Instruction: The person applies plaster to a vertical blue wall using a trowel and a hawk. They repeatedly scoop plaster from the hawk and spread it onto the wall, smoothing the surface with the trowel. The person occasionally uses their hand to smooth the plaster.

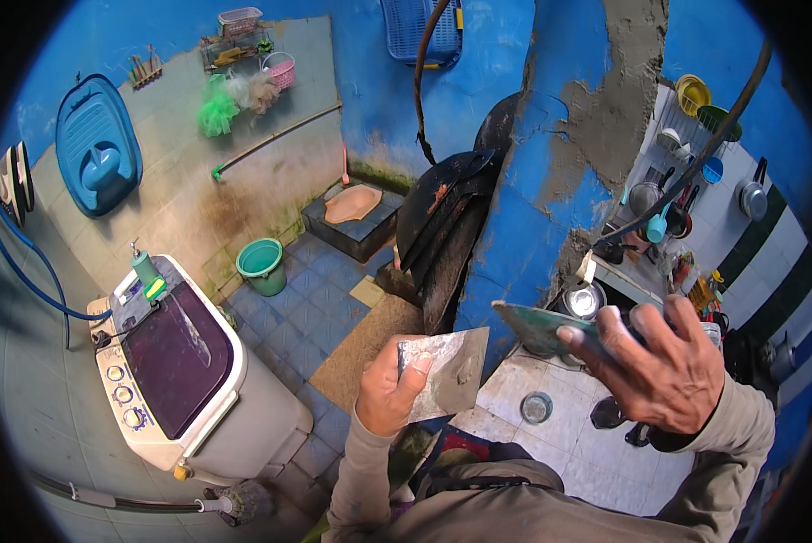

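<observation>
My left hand (pixel 390 387) is closed on a flat, squarish scraper (pixel 455 373) smeared with grey cement, thumb on its near face. To the right, my right hand (pixel 664 366) grips a thin green flat plate (pixel 540 328), seen nearly edge-on; its handle, if any, is hidden by the fingers. The two tools are apart. Beyond them rises a blue wall post (pixel 519 213) with peeling paint. Rough grey cement (pixel 596 127) covers part of its upper face and right edge. Neither tool touches the post.
A twin-tub washing machine (pixel 216 362) stands at left, near a green bucket (pixel 262 267). Dark sheets (pixel 442 213) lean against the post's left side. A cable (pixel 695 163) crosses on the right, before hanging pans (pixel 751 195). A glass (pixel 536 407) stands on white tiles below.
</observation>
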